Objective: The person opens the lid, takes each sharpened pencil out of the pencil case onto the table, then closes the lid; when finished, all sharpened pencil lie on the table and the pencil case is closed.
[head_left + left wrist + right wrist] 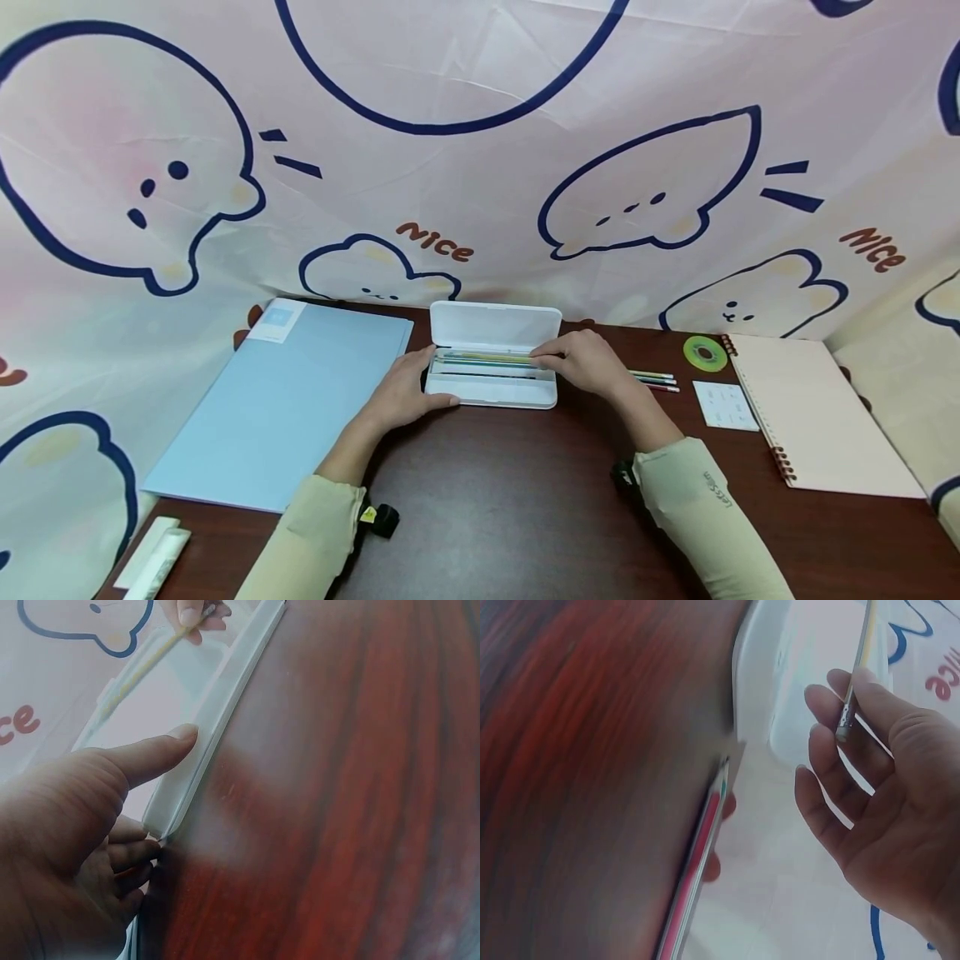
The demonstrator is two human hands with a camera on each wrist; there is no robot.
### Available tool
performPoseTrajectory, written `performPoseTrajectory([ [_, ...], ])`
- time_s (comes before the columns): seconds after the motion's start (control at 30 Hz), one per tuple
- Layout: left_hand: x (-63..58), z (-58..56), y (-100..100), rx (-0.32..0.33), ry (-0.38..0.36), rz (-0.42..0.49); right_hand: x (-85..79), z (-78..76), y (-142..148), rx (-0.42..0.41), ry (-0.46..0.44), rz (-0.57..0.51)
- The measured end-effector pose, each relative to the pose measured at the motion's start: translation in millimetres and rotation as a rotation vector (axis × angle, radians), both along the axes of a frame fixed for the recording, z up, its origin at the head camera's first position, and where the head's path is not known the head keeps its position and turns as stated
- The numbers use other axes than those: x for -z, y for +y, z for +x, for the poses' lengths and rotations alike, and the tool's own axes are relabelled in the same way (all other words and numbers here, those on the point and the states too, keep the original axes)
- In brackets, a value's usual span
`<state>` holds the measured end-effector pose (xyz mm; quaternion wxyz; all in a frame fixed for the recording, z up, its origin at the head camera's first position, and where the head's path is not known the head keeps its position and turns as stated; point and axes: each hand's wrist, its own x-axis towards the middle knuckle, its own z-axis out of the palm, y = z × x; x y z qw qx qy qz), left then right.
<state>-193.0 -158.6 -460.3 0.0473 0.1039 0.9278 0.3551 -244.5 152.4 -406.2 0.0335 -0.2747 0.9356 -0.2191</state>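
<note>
A white pencil case [491,393] stands with its lid [495,325] raised at the back of the table. My left hand [401,392] holds its left end, the thumb lying on the front edge in the left wrist view. Over the case, my right hand [581,360] pinches a yellow pencil [864,645] between thumb and fingers, near its eraser end. The pencil lies lengthwise along the case; whether it touches the bottom I cannot tell. Another pencil, greenish, shows below it in the head view.
Several pencils [654,377] lie right of the case, behind my right wrist. Farther right are a green disc [705,353], a white card [724,406] and a spiral notebook [825,417]. A blue folder [300,392] lies left, with white boxes [153,558] nearer me.
</note>
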Motion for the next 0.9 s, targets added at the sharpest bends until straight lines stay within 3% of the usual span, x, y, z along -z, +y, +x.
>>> performPoseTrajectory([
  [0.53,1.2,-1.6,-1.7,0.036,0.042,0.016,-3.7,5.2,60.2,0.162,-0.110,-0.068],
  [0.9,1.8,-2.0,-1.5,0.036,0.041,0.013,2.5,11.9,104.4,0.208,-0.088,-0.065],
])
